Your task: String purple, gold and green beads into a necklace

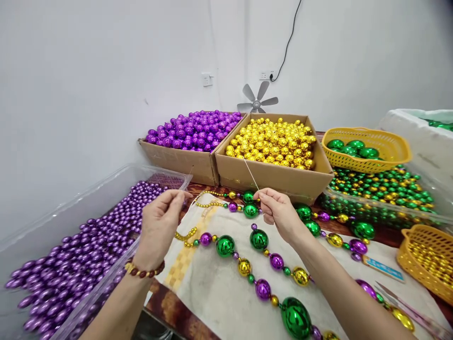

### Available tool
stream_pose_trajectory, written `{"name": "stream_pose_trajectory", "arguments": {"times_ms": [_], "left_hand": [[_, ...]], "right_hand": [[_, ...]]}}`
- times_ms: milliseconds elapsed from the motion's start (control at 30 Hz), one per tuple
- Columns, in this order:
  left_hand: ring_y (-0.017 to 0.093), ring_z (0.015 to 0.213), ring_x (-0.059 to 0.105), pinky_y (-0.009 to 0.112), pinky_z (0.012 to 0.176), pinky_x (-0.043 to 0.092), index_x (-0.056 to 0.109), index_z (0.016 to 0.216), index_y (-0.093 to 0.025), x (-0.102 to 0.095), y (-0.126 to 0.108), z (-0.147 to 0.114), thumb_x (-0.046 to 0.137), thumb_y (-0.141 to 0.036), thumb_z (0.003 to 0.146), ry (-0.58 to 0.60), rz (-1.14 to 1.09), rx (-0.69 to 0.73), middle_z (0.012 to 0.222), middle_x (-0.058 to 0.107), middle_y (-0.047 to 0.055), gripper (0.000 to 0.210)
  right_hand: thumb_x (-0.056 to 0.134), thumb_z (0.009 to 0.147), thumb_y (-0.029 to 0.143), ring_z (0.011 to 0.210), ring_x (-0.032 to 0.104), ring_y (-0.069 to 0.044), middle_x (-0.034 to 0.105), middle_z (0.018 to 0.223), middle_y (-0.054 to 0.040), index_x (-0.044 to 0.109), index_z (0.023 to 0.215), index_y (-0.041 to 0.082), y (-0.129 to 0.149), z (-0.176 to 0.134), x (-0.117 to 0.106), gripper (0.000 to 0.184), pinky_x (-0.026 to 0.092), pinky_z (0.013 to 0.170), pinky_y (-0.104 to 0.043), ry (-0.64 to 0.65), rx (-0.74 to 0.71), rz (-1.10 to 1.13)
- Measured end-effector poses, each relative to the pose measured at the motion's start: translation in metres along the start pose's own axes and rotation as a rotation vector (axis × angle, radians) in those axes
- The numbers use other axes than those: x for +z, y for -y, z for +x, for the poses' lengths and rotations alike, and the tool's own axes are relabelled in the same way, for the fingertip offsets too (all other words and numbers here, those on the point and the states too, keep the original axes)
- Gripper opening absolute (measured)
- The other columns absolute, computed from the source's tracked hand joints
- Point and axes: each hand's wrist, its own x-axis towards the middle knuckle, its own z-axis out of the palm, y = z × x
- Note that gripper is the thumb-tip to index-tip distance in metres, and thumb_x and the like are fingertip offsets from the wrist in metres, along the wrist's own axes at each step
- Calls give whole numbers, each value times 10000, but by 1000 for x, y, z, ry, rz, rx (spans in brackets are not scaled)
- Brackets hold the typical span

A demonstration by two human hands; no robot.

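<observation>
My right hand [276, 210] is closed in a pinch on a thin white string [252, 174], whose stiff-looking end sticks up in front of the gold beads. On the left, my left hand [163, 219] has its thumb and forefinger pressed together beside the bin of purple beads; what they hold, if anything, is too small to make out. Between and below the hands, a strand of shiny green, purple and gold beads [262, 289] lies on a whitish cloth [215, 293]. Another strand with a large green bead [259, 240] runs under my right forearm.
Cardboard boxes hold purple balls [198, 130] and gold balls [272, 141] at the back. A clear bin [21, 236] of purple beads stands left. Yellow baskets [368, 165] and a bin of mixed beads are at right. Scissors [406, 302] lie near the right edge.
</observation>
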Motion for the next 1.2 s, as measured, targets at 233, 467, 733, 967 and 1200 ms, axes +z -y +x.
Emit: {"name": "stream_pose_trajectory", "arguments": {"times_ms": [233, 467, 733, 967, 1200], "left_hand": [[148, 627, 564, 249, 610, 388, 674, 938, -221, -12, 14, 22, 469, -352, 929, -127, 461, 253, 740, 657, -10, 243], [242, 861, 633, 302, 682, 407, 632, 1048, -200, 31, 68, 39, 350, -320, 966, 120, 882, 272, 992, 691, 95, 317], [331, 1032, 556, 450, 875, 431, 620, 1107, -129, 68, 75, 18, 459, -178, 887, 391, 730, 338, 1060, 635, 181, 277], [220, 1060, 589, 337, 942, 450, 586, 1186, -213, 136, 17, -57, 465, -299, 925, 748, 133, 369, 1171, 651, 74, 300], [228, 899, 655, 322, 813, 483, 685, 1032, -178, 163, 6, -95, 483, -308, 906, 744, -190, 12, 940, 727, 72, 271]], "right_hand": [[602, 861, 334, 417, 171, -48, 318, 489, 107, 624, 828, 162, -4, -4, -5, 176, 146, 389, -187, -11, -15, -14], [589, 874, 331, 410, 207, -44, 335, 494, 103, 630, 846, 155, -8, -4, -7, 182, 185, 381, -177, -1, 0, -45], [585, 864, 337, 392, 209, -40, 339, 482, 108, 622, 842, 156, -1, -1, -7, 186, 184, 371, -172, 26, 11, -76], [591, 860, 329, 400, 202, -43, 338, 482, 106, 612, 804, 162, 14, 1, 10, 177, 187, 379, -179, 121, 4, -78], [601, 853, 293, 402, 133, -39, 269, 474, 121, 615, 777, 173, 42, 9, 39, 143, 116, 366, -182, -5, -182, 21]]}}
